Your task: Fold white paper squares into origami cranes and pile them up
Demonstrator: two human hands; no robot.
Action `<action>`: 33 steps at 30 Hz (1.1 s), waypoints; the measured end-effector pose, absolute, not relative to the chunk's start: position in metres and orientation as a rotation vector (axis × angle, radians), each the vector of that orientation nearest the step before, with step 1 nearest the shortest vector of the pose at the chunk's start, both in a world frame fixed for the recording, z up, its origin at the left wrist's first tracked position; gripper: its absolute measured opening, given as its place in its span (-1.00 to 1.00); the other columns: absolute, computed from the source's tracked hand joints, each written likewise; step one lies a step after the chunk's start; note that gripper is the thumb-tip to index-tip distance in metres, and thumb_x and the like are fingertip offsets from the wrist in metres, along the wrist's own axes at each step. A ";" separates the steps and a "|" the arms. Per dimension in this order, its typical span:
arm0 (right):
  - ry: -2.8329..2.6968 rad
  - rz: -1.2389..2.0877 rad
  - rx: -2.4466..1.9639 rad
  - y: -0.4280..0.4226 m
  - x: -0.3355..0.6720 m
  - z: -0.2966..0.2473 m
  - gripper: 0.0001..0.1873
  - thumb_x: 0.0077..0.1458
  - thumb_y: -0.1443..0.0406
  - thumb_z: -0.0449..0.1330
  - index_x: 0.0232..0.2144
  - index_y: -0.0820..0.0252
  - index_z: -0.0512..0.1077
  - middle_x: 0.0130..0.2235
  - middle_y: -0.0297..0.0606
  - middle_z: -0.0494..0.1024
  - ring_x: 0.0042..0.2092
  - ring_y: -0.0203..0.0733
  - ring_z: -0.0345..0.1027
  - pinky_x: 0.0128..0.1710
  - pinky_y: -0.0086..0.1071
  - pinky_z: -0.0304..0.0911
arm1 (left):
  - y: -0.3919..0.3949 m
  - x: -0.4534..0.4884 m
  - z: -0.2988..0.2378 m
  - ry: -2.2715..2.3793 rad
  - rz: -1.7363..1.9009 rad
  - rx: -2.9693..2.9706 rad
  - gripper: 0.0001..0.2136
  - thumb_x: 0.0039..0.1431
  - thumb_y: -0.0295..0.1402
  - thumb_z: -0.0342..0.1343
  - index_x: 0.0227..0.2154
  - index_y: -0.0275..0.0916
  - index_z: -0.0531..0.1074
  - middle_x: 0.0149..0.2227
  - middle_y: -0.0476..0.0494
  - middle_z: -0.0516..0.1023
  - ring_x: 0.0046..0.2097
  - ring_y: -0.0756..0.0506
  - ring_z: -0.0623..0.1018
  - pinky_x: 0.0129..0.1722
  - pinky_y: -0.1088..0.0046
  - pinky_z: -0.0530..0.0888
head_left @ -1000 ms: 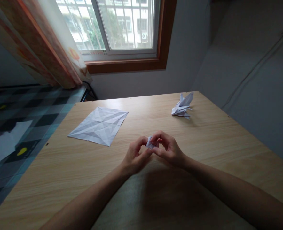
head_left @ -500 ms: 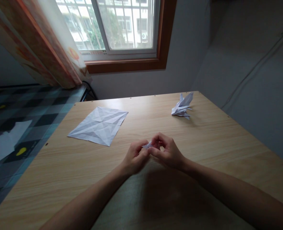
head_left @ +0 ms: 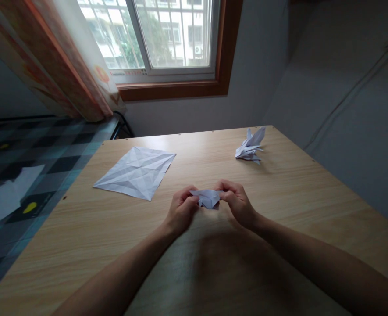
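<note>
Both hands meet over the middle of the pale wood-grain table (head_left: 295,193). Between them is a small white partly folded paper piece (head_left: 208,198). Whether it touches the tabletop or hangs just above it cannot be told. The left hand (head_left: 180,210) pinches the piece's left end between thumb and curled fingers. The right hand (head_left: 238,204) pinches the right end the same way, with its other fingers tucked under. The piece spans the 2 grips, with a short point hanging at its middle.

On the far left of the table lies a white square sheet of paper (head_left: 135,172), opened flat and crossed by many crease lines. At the far right, near the table's back edge, rests a finished white folded paper figure (head_left: 250,146) with pointed flaps. Beyond the table are a wood-framed window (head_left: 167,35) and, to its left, an orange-patterned curtain (head_left: 65,66). Left of the table is a dark checked cloth (head_left: 49,153) with a loose white sheet (head_left: 3,197) on it.

The piece is thin and heavily folded. If the 2 pinches pulled apart too hard, it could probably tear along a crease or its layers could spring open. The fingertips hide the ends, so a slip there could set a fold in the wrong place. The dim, backlit room also makes fine creases hard to see.

No brand, label or readable writing shows anywhere.
</note>
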State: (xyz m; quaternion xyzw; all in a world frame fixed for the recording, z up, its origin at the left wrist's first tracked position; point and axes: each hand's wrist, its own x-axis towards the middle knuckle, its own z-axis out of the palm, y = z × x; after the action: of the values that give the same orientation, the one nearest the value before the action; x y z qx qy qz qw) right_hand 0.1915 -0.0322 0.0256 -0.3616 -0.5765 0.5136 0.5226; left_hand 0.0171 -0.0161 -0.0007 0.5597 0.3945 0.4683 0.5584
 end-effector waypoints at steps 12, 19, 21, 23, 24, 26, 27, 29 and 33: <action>-1.227 1.379 -0.729 -0.015 0.199 0.016 -0.84 -0.19 0.28 0.07 -0.72 0.14 0.24 -0.61 -0.33 0.27 -0.53 -0.25 0.09 -0.51 -0.36 0.05 | -0.011 0.020 -0.002 0.920 1.086 1.166 -0.72 0.03 -0.15 0.25 -0.46 -0.27 0.39 -0.59 -0.01 0.49 -0.56 -0.02 0.51 -0.53 0.51 0.38; -0.945 1.198 -0.821 0.006 0.213 0.007 -0.83 -0.23 0.29 0.08 -0.77 0.13 0.22 -0.65 -0.39 0.17 -0.57 -0.29 0.07 -0.59 -0.41 0.04 | -0.001 0.014 0.000 0.940 1.238 0.973 -0.65 -0.10 -0.14 0.36 -0.53 -0.28 0.37 -0.61 0.04 0.48 -0.58 0.05 0.47 -0.54 0.57 0.40; -0.912 1.140 -0.848 0.013 0.220 0.002 -0.83 -0.22 0.30 0.10 -0.76 0.14 0.25 -0.65 -0.40 0.19 -0.57 -0.31 0.07 -0.59 -0.43 0.05 | 0.004 0.011 0.002 0.968 1.281 0.912 -0.64 -0.15 -0.16 0.39 -0.54 -0.28 0.36 -0.65 0.09 0.43 -0.62 0.07 0.44 -0.57 0.60 0.36; -0.906 1.099 -0.864 0.018 0.226 -0.003 -0.83 -0.20 0.30 0.12 -0.74 0.14 0.27 -0.64 -0.41 0.21 -0.57 -0.32 0.08 -0.60 -0.43 0.06 | 0.008 0.008 0.003 0.979 1.294 0.873 -0.63 -0.19 -0.17 0.41 -0.55 -0.28 0.36 -0.69 0.09 0.41 -0.64 0.08 0.41 -0.59 0.61 0.34; -0.906 1.089 -0.868 0.020 0.228 -0.004 -0.83 -0.20 0.29 0.12 -0.74 0.14 0.27 -0.64 -0.41 0.21 -0.58 -0.32 0.08 -0.60 -0.44 0.07 | 0.010 0.006 0.003 0.978 1.289 0.861 -0.63 -0.20 -0.17 0.42 -0.56 -0.28 0.35 -0.69 0.09 0.41 -0.65 0.08 0.40 -0.59 0.61 0.34; -0.906 1.085 -0.865 0.022 0.231 -0.006 -0.82 -0.20 0.29 0.13 -0.74 0.14 0.26 -0.64 -0.42 0.21 -0.58 -0.33 0.08 -0.60 -0.44 0.07 | 0.013 0.003 0.002 0.964 1.272 0.844 -0.62 -0.22 -0.17 0.43 -0.57 -0.28 0.34 -0.70 0.09 0.40 -0.65 0.09 0.40 -0.60 0.62 0.33; -0.907 1.088 -0.863 0.023 0.232 -0.006 -0.82 -0.20 0.29 0.13 -0.73 0.14 0.26 -0.64 -0.42 0.21 -0.58 -0.33 0.09 -0.60 -0.44 0.08 | 0.014 0.001 0.001 0.952 1.264 0.834 -0.61 -0.23 -0.17 0.44 -0.58 -0.28 0.33 -0.70 0.10 0.39 -0.65 0.09 0.40 -0.60 0.62 0.33; -0.910 1.100 -0.857 0.024 0.233 -0.006 -0.82 -0.20 0.28 0.13 -0.73 0.15 0.25 -0.63 -0.42 0.21 -0.58 -0.34 0.11 -0.60 -0.44 0.10 | 0.016 -0.002 0.000 0.923 1.251 0.801 -0.58 -0.26 -0.16 0.46 -0.58 -0.28 0.33 -0.70 0.10 0.38 -0.64 0.09 0.40 -0.61 0.62 0.33; -0.907 1.141 -0.840 0.025 0.233 -0.006 -0.81 -0.18 0.28 0.12 -0.72 0.14 0.22 -0.62 -0.42 0.20 -0.58 -0.34 0.15 -0.58 -0.42 0.15 | 0.018 -0.007 0.000 0.856 1.236 0.712 -0.52 -0.37 -0.15 0.51 -0.57 -0.29 0.32 -0.69 0.09 0.38 -0.63 0.09 0.39 -0.62 0.62 0.33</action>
State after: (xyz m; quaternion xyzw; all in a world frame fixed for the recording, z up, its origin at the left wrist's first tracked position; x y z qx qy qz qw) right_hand 0.2331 0.0246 -0.0060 -0.3721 -0.4018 0.5056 0.6667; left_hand -0.0075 0.0183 0.0003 0.3164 0.3801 0.5492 0.6736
